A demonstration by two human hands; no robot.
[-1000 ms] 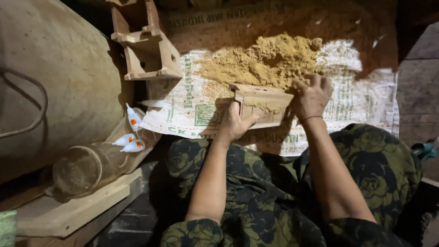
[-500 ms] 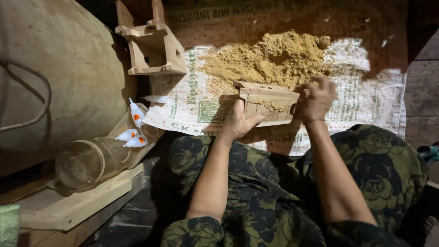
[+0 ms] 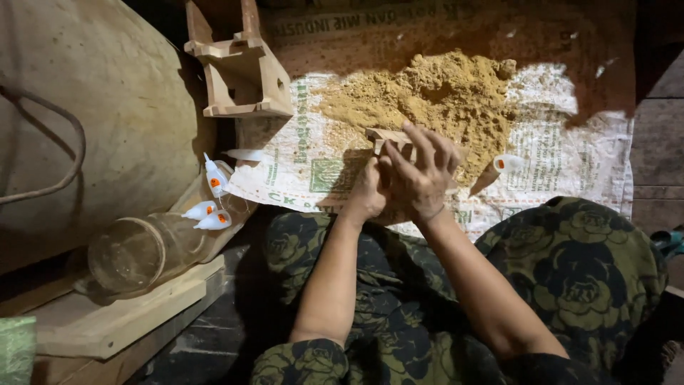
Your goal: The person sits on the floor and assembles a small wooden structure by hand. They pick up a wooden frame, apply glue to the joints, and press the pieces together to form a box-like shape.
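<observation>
A small wooden box piece (image 3: pixel 388 137) is held upright between both hands, just in front of a heap of sawdust (image 3: pixel 434 96) on a printed woven sack (image 3: pixel 563 157). My left hand (image 3: pixel 367 191) grips it from the left and below. My right hand (image 3: pixel 424 175) lies over its front, fingers spread across it, hiding most of the wood. A small white glue bottle with an orange cap (image 3: pixel 506 164) lies on the sack to the right of my right hand.
A wooden frame part (image 3: pixel 242 71) stands at the back left. Three small glue bottles (image 3: pixel 210 203) lie beside a glass jar (image 3: pixel 139 249) on its side, on a plank (image 3: pixel 121 321). A big round wooden surface (image 3: pixel 92 114) fills the left. Floral fabric (image 3: pixel 570 271) covers my lap.
The wooden piece has been turned from lying flat and wide to upright, and both hands have closed together over it. The glue bottle on the right has come into sight.
</observation>
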